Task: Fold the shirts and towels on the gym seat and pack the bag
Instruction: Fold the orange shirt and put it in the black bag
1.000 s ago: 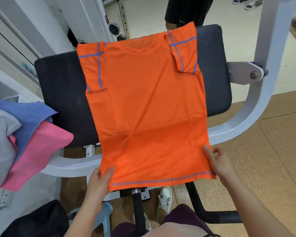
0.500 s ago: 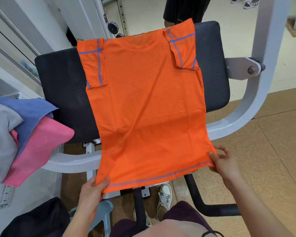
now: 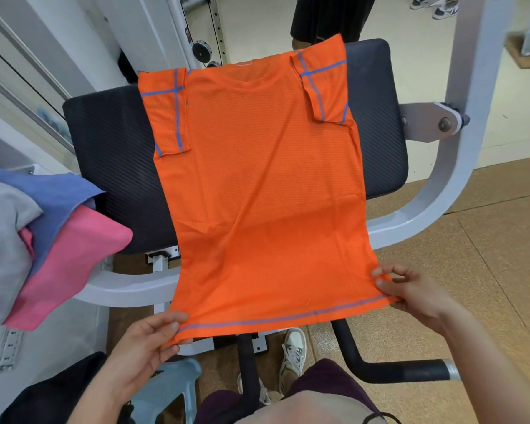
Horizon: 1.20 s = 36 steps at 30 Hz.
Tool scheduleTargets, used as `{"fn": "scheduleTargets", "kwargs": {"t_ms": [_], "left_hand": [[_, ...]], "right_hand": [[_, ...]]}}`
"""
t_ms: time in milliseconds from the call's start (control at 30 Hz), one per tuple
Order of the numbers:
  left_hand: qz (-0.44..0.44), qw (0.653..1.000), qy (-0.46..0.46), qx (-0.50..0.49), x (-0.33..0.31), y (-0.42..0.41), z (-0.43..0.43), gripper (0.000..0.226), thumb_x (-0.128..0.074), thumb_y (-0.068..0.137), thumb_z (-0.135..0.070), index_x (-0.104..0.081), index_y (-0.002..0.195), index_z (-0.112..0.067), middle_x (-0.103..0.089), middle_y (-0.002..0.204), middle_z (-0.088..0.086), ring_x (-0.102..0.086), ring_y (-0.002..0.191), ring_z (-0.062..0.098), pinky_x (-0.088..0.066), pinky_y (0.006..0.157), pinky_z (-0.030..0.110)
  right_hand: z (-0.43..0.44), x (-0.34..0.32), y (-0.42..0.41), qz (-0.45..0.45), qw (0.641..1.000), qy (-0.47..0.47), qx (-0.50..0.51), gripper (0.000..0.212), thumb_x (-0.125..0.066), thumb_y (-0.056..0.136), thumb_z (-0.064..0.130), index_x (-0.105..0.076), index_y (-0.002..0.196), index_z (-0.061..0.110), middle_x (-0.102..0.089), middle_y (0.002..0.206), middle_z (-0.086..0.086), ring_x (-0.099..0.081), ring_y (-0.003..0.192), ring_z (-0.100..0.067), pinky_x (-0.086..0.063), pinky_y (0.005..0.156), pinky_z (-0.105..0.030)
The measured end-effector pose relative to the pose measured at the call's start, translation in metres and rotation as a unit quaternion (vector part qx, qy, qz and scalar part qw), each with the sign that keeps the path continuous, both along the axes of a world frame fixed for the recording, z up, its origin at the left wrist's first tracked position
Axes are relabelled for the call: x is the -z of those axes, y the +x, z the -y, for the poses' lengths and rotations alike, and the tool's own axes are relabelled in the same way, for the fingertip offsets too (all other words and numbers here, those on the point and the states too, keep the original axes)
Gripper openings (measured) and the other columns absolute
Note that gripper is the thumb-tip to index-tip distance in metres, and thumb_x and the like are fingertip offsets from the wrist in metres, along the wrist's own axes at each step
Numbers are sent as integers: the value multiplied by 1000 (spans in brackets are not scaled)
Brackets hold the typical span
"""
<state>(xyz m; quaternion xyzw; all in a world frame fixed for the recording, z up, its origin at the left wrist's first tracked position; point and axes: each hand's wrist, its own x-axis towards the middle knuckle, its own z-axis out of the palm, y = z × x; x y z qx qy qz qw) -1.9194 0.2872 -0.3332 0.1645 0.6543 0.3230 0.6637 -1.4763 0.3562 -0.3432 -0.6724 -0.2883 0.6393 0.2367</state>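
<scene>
An orange shirt [image 3: 263, 191] lies across the black gym seat [image 3: 110, 166], sleeves folded in, its lower part hanging off the seat's near edge. The left hand [image 3: 149, 347] and right hand [image 3: 410, 292] each pinch a corner of its hem. Pink and blue cloths [image 3: 65, 240] lie left of the seat.

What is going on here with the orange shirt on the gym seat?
A person is folding an orange shirt spread on the black gym seat. Both sleeves are already folded inward. The left hand pinches the hem at its lower left corner and the right hand pinches the lower right corner, holding the bottom edge past the seat's near side. A blue cloth and a pink cloth lie in a pile at the left.
</scene>
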Motion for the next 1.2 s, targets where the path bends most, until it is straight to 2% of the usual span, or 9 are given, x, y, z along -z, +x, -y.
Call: {"fn": "scheduleTargets", "kwargs": {"t_ms": [133, 233, 367, 500, 633, 833, 967, 1033, 1200], "left_hand": [[-51, 990, 8, 132, -3, -6, -2, 49, -64, 68, 26, -75, 103, -7, -72, 102, 16, -66, 93, 30, -57, 78, 32], [-160, 971, 33, 177, -3, -5, -3, 57, -60, 72, 30, -77, 97, -18, -70, 99, 9, -64, 90, 26, -55, 77, 31], [-237, 953, 80, 173, 3, -7, -6, 58, -67, 73, 22, -79, 85, -34, -71, 104, 0, -66, 99, 19, -53, 90, 38], [-247, 945, 110, 185, -4, -12, -1, 59, -65, 75, 22, -77, 90, -33, -74, 100, -4, -68, 96, 15, -54, 81, 27], [-270, 936, 143, 176, -17, -11, 0, 65, -57, 76, 27, -77, 85, -34, -74, 94, -10, -67, 97, 11, -52, 75, 17], [-296, 913, 271, 65, -58, -6, -27, 63, -51, 87, 19, -76, 73, -38, -67, 60, 1, -58, 51, 13, -52, 61, 24], [-357, 869, 335, 72, -76, -6, -61, 42, -60, 87, 6, -71, 70, -31, -64, 65, -21, -53, 60, -7, -39, 60, 3], [-347, 874, 337, 55, -81, -10, -81, 28, -61, 89, -13, -72, 78, -36, -66, 71, -20, -57, 68, -4, -43, 68, 6], [-254, 910, 323, -47, -92, -17, -144, 49, -68, 76, -60, -70, 78, -11, -64, 75, 2, -54, 76, 18, -48, 75, 32]], "right_hand": [[-4, -4, 7, 238, 955, 103, -143, 13, -62, 90, 0, -65, 86, 12, -56, 63, 1, -48, 54, -18, -38, 53, -28], [-6, -8, 8, 241, 952, 154, -111, 10, -63, 91, 5, -61, 83, 12, -48, 52, -2, -40, 47, -17, -34, 47, -25], [-7, -20, 12, 15, 995, 75, 62, 11, -67, 85, 20, -57, 82, 14, -41, 48, 0, -31, 40, -9, -22, 35, -16], [-2, -24, 13, -237, 947, 31, 214, 5, -69, 73, 18, -64, 74, 15, -44, 57, 2, -40, 45, -3, -32, 38, -11], [5, -26, 15, -313, 919, 102, 217, 52, -98, 37, 14, -74, 82, 12, -65, 74, -5, -64, 66, -10, -53, 59, -15], [-18, -66, 10, -105, 969, 189, 122, 80, -99, 24, 38, -72, 94, 10, -76, 84, -7, -73, 75, -11, -54, 61, -14], [-48, -92, 5, 72, 961, 259, 65, 12, -70, 82, 20, -73, 91, 12, -68, 62, 5, -58, 52, 0, -39, 46, -9], [-65, -98, 3, 126, 940, 303, 97, 10, -66, 89, 16, -72, 84, 22, -63, 55, 15, -51, 51, 1, -38, 47, -8], [-126, -116, -8, 54, 922, 344, 172, 19, -62, 92, 30, -71, 77, 24, -59, 71, 7, -56, 66, -3, -51, 50, -17]]}}
